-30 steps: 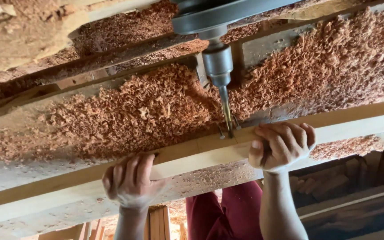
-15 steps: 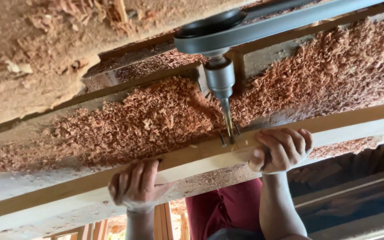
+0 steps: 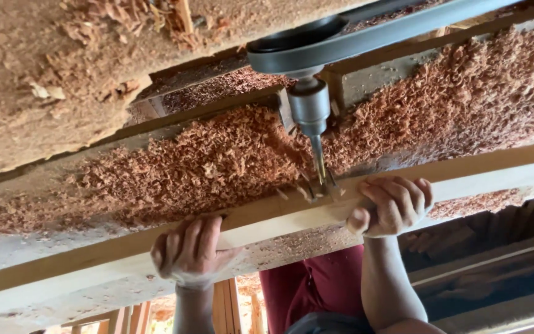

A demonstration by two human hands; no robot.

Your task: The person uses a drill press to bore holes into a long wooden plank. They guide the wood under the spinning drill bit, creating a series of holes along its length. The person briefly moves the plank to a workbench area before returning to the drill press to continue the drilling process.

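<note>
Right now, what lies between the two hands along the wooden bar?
In the head view, a bare stretch of the wooden bar runs between the left hand and the right hand; the drill bit enters it beside the right hand.

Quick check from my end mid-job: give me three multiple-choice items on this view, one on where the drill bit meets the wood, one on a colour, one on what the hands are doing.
1. Where does the drill bit meet the wooden strip?
A. Beside the right hand
B. At the strip's far left end
C. Below the table

2. What colour are the wood shavings on the table?
A. Grey
B. Reddish brown
C. Green

3. What are the hands doing?
A. Both hang free
B. Only one touches the strip
C. Both grip the strip

Answers:
1 A, the bit's tip enters the strip just left of the right hand.
2 B, the heap is reddish brown.
3 C, the left hand and the right hand each wrap their fingers round the strip.
</note>
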